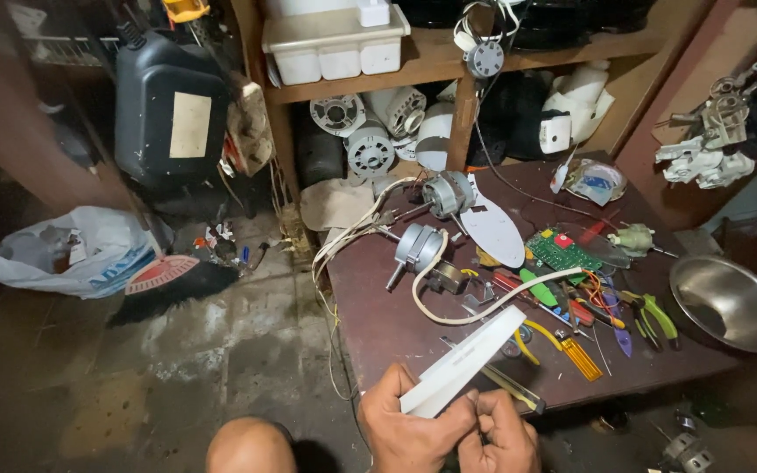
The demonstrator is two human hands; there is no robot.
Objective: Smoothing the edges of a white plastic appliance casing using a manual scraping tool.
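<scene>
My left hand (409, 425) grips the near end of a long white plastic blade (466, 359), which slants up and to the right over the front edge of the dark brown table (378, 320). My right hand (499, 434) sits beside it, fingers curled against the blade's near end. Just beyond the blade lie a white cable (484, 308), a small grey motor (416, 248) and a second motor (447, 193). A green circuit board (561, 252) and several screwdrivers and pliers (593, 315) lie to the right.
A steel bowl (729, 302) rests at the table's right edge. Wooden shelves (435, 66) behind hold motor parts and a white bin (335, 44). A black jerrycan (171, 109), a plastic bag (72, 250) and a brush (173, 282) are on the concrete floor at left. My knee (251, 447) shows below.
</scene>
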